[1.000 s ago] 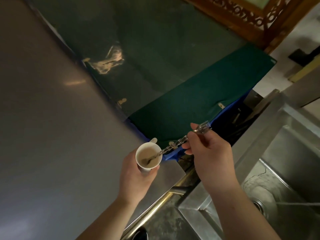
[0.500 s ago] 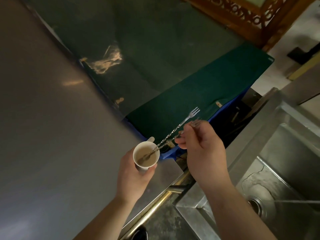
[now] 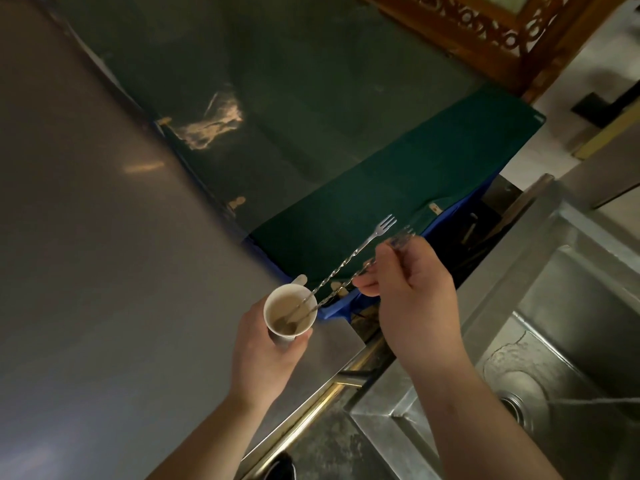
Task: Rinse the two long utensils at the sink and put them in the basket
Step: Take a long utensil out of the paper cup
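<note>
Steel counter [image 3: 104, 254] (green cloth [image 3: 398, 188] behind).

Shiny twisted metal utensils [image 3: 349, 263]; brushed steel sink [image 3: 588, 306].

Left hand [image 3: 266, 355] is reaching up from lower centre on a bare forearm, fingers and thumb curling round a paper cup [image 3: 290, 315] from below, palm side facing away from camera. Right hand [image 3: 415, 303] is coming in from lower right on a bare forearm, back of hand toward camera, thumb and curled fingers pinching the upper part of a twisted-handle bar spoon [image 3: 341, 287], wrist bending slightly left.
</note>
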Tool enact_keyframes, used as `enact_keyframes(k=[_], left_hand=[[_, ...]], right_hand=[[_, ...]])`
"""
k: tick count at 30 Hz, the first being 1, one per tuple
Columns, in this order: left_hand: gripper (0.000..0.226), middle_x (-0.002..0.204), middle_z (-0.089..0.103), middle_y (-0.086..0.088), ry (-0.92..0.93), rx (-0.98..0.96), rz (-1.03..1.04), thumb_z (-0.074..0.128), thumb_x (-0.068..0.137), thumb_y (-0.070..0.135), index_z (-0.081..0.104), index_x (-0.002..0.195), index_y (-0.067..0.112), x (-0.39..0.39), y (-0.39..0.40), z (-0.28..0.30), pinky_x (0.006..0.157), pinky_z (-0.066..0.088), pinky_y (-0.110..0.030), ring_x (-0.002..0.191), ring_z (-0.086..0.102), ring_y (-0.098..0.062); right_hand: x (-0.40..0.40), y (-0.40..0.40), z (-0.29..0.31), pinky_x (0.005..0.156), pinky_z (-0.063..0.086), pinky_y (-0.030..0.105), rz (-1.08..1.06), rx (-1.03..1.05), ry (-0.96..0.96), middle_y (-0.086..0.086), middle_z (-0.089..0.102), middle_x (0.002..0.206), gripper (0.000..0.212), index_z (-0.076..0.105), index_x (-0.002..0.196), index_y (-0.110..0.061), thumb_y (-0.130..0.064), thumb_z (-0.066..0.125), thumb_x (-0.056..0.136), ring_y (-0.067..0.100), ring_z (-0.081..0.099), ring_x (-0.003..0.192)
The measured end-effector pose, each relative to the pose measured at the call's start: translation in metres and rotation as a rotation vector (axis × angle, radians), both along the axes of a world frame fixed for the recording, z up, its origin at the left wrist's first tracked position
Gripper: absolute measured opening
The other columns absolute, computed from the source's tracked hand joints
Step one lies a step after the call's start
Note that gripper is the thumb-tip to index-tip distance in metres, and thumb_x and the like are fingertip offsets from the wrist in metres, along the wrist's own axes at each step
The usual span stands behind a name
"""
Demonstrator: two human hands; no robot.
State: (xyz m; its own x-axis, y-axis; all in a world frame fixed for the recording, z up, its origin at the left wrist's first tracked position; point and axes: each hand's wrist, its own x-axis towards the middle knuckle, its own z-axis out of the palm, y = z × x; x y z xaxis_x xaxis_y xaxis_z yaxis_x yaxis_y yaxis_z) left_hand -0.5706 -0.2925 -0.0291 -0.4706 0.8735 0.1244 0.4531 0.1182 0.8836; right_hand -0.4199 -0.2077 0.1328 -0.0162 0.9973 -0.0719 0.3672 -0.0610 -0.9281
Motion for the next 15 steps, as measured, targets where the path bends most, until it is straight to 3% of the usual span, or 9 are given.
enact_keyframes(k=[3, 7, 15], left_hand=[[0.063, 0.109, 0.064, 0.020, -0.015, -0.027, 0.010, 0.077, 0.064, 0.064, 0.057, 0.118, 0.040, -0.001, 0.000, -0.003, 0.078, 0.059, -0.026, 0.101, 0.065, -0.008], [0.057, 0.112, 0.061, 0.031, -0.002, -0.029, -0.009, 0.079, 0.065, 0.058, 0.053, 0.116, 0.054, -0.003, 0.002, -0.001, 0.079, 0.052, -0.014, 0.103, 0.063, 0.000], [0.061, 0.113, 0.066, 0.024, -0.097, -0.012, -0.084, 0.085, 0.066, 0.045, 0.058, 0.120, 0.045, -0.005, 0.003, 0.000, 0.079, 0.051, -0.008, 0.102, 0.067, -0.003]], right_hand=[[0.008, -0.001, 0.003, 0.067, 0.062, 0.031, -0.081, -0.028, 0.084, -0.004, 0.072, 0.077, 0.021, 0.062, 0.085, -0.026, -0.026, 0.050, 0.102, 0.010, 0.074, 0.070], [0.023, -0.001, 0.004, 0.065, 0.063, 0.031, -0.198, -0.084, 0.237, 0.003, 0.074, 0.074, 0.021, 0.063, 0.085, -0.017, -0.020, 0.051, 0.102, 0.018, 0.076, 0.069], [0.052, -0.010, -0.010, 0.066, 0.060, 0.025, -0.393, -0.164, 0.449, 0.012, 0.075, 0.078, 0.019, 0.064, 0.090, -0.011, -0.023, 0.054, 0.101, 0.027, 0.077, 0.079]])
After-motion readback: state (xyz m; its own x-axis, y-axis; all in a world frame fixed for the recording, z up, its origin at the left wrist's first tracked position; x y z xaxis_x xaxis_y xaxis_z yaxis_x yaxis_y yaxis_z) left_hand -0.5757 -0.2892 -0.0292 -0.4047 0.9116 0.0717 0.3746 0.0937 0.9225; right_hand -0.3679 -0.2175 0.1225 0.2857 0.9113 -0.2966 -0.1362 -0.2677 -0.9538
